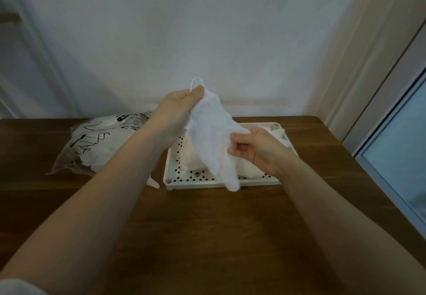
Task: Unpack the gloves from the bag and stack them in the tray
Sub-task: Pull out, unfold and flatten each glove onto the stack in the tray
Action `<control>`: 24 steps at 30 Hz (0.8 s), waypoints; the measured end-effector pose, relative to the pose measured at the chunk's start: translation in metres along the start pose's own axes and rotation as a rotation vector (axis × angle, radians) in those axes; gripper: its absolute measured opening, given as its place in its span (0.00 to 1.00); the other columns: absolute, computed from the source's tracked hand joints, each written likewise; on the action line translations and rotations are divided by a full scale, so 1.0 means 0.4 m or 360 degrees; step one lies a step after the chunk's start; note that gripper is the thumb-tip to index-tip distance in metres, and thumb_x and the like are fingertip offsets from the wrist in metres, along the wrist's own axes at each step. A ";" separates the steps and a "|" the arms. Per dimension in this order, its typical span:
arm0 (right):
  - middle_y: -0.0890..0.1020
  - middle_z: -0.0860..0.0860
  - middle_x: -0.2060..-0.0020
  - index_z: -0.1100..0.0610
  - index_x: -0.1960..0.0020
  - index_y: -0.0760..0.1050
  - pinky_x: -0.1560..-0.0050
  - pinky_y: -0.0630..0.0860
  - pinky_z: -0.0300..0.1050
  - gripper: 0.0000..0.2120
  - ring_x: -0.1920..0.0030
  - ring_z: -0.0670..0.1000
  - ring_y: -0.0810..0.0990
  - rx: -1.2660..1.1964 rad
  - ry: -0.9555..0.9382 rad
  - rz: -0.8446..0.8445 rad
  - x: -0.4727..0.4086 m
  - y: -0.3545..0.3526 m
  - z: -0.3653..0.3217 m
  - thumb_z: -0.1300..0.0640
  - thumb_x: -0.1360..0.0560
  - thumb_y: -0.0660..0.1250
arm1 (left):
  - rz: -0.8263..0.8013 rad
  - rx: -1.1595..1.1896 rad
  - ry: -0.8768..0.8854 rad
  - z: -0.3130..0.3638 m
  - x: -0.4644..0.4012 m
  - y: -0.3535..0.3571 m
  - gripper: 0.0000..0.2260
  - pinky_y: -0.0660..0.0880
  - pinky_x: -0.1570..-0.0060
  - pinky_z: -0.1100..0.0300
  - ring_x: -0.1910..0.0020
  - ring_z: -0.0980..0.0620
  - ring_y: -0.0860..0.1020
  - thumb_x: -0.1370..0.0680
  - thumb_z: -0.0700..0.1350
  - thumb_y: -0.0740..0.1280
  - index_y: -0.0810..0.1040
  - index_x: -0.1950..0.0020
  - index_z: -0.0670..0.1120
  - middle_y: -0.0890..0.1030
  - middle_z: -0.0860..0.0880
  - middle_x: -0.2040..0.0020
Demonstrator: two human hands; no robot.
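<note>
bag [96, 147], black print, not legible

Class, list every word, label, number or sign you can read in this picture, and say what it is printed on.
None can be read for certain.
Plastic bag: large black brush-like strokes on its face, not legible as words.
Plastic bag, top edge: a small black-and-white label strip, too blurred to read.
White glove, tray and table: no print visible.

bag [96, 142] print unreadable (blurred), stacked gloves [249, 168] half-hidden
</note>
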State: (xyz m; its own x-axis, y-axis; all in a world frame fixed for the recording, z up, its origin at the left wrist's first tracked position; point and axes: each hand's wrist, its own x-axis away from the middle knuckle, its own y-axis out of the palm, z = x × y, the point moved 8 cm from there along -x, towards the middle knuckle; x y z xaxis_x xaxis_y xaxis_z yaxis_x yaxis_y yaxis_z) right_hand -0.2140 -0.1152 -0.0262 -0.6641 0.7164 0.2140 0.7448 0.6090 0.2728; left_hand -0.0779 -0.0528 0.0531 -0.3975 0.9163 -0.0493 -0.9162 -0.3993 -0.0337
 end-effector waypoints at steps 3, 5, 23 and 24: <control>0.81 0.52 0.65 0.61 0.53 0.75 0.64 0.81 0.40 0.04 0.67 0.47 0.81 0.0099 -0.0121 0.0110 -0.004 -0.050 -0.053 0.64 0.22 0.61 | -0.0028 -0.0128 0.0058 -0.003 -0.017 -0.005 0.07 0.79 0.65 0.63 0.64 0.54 0.82 0.23 0.46 0.65 0.80 0.55 0.44 0.84 0.50 0.63; 0.77 0.53 0.66 0.60 0.55 0.74 0.68 0.80 0.40 0.06 0.69 0.48 0.79 0.0311 -0.0204 0.0220 -0.004 -0.086 -0.095 0.61 0.21 0.60 | -0.0038 -0.0185 0.0053 -0.013 -0.035 -0.013 0.04 0.80 0.63 0.62 0.63 0.53 0.83 0.24 0.44 0.67 0.80 0.54 0.44 0.84 0.49 0.61; 0.81 0.52 0.48 0.51 0.40 0.77 0.48 0.70 0.42 0.13 0.51 0.45 0.77 0.1971 -0.0592 0.0237 -0.002 -0.133 -0.121 0.52 0.19 0.56 | -0.0274 -0.1075 0.0449 -0.116 -0.135 -0.003 0.14 0.72 0.50 0.60 0.52 0.54 0.76 0.25 0.33 0.65 0.78 0.62 0.52 0.79 0.55 0.54; 0.77 0.52 0.39 0.50 0.36 0.74 0.39 0.66 0.44 0.15 0.40 0.47 0.74 0.2001 -0.0503 0.0153 -0.003 -0.137 -0.084 0.51 0.19 0.55 | -0.0330 -0.1126 0.0459 -0.129 -0.128 -0.002 0.17 0.73 0.48 0.58 0.51 0.53 0.76 0.26 0.31 0.64 0.77 0.64 0.54 0.78 0.55 0.54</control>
State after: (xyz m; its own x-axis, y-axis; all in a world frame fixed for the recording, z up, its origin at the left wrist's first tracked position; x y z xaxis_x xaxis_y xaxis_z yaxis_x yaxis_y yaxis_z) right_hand -0.2563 -0.1607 -0.0100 -0.6893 0.7186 -0.0923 0.4530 0.3281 -0.8290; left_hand -0.0544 -0.1010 0.0040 -0.1047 0.9685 -0.2261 -0.6818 -0.2354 -0.6927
